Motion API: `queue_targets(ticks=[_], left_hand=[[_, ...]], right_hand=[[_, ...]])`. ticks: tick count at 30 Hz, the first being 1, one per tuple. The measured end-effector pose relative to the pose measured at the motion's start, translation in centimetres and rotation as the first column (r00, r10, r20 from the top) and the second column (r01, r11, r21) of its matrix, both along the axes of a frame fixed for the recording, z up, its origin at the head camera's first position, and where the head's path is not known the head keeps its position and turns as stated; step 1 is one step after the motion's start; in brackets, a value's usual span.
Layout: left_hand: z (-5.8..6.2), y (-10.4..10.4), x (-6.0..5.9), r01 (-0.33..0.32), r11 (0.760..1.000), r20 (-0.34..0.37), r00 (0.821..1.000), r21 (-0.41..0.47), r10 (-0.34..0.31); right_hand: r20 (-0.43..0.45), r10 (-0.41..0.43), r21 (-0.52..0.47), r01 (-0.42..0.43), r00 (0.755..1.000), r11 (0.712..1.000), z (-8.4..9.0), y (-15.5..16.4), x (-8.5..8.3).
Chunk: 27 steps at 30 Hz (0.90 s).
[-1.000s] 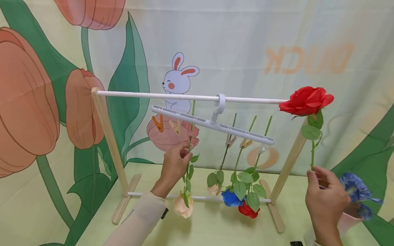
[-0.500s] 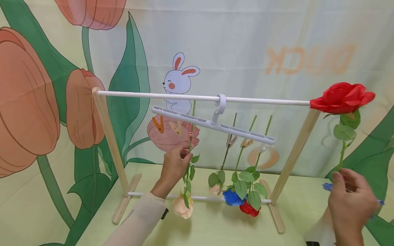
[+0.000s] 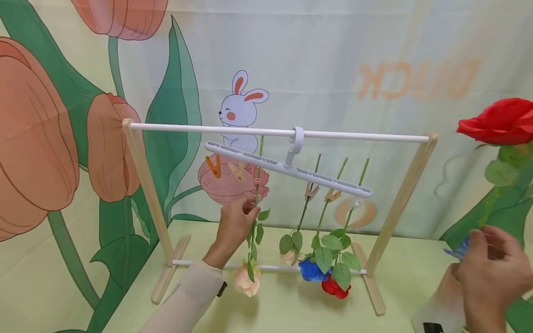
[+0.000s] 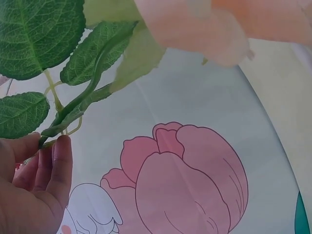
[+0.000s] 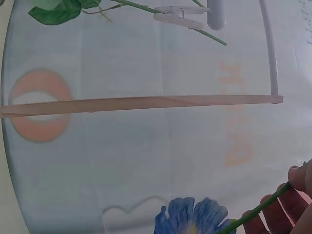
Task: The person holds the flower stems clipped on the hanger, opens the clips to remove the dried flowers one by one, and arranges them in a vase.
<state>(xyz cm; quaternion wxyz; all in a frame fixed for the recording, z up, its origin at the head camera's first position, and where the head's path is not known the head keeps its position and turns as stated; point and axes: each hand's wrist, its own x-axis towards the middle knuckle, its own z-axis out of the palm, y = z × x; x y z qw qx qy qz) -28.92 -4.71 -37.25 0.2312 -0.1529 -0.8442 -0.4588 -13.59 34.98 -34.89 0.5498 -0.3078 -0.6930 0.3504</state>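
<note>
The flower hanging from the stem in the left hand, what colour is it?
Pale peach flower, hanging head-down; the head view shows it best.

A hanger [image 3: 287, 169] hangs on the rack [image 3: 275, 133], 4 flowers [image 3: 310, 268] clipped beneath.

Head view: bright, even, diffuse light with no glare; soft, faint shadows lie on the tabletop [image 3: 291, 305] beneath the hanging flowers. The rack [image 3: 275, 133] is sharp, while the red rose [image 3: 499, 121] and right hand [image 3: 491, 273] at the right edge are motion-blurred. Left wrist view: the leaves [image 4: 39, 34] are crisp, the peach bloom [image 4: 204, 29] close to the lens is out of focus. Right wrist view: pale, washed-out and soft throughout, with the rail curved by lens distortion.
</note>
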Motion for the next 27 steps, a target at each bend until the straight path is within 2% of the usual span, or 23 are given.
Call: queue_targets(ticks=[5, 12, 17, 22, 27], left_hand=[[0.0, 0.0, 0.2, -0.002, 1.0, 0.001, 1.0, 0.005, 0.002], [-0.1, -0.1, 0.1, -0.002, 1.0, 0.016, 1.0, 0.001, 0.002], [0.0, -0.2, 0.2, 0.0, 1.0, 0.024, 1.0, 0.001, 0.0], [-0.1, -0.2, 0.2, 0.002, 1.0, 0.037, 0.999, -0.002, -0.001], [0.0, -0.2, 0.1, 0.0, 1.0, 0.037, 0.999, -0.007, 0.0]], right_hand=[[0.004, 0.006, -0.036, -0.006, 1.0, 0.999, -0.1, 0.2, 0.3], [0.022, 0.006, -0.061, -0.005, 1.0, 0.998, -2.0, 1.0, 0.8], [0.082, -0.017, -0.078, 0.023, 0.996, 0.997, -3.2, 1.6, 1.0], [0.199, -0.023, -0.144, 0.053, 0.98, 0.988, -4.3, 1.9, 1.4], [0.247, -0.062, -0.164, 0.105, 0.967, 0.981, -4.8, 2.0, 1.3]])
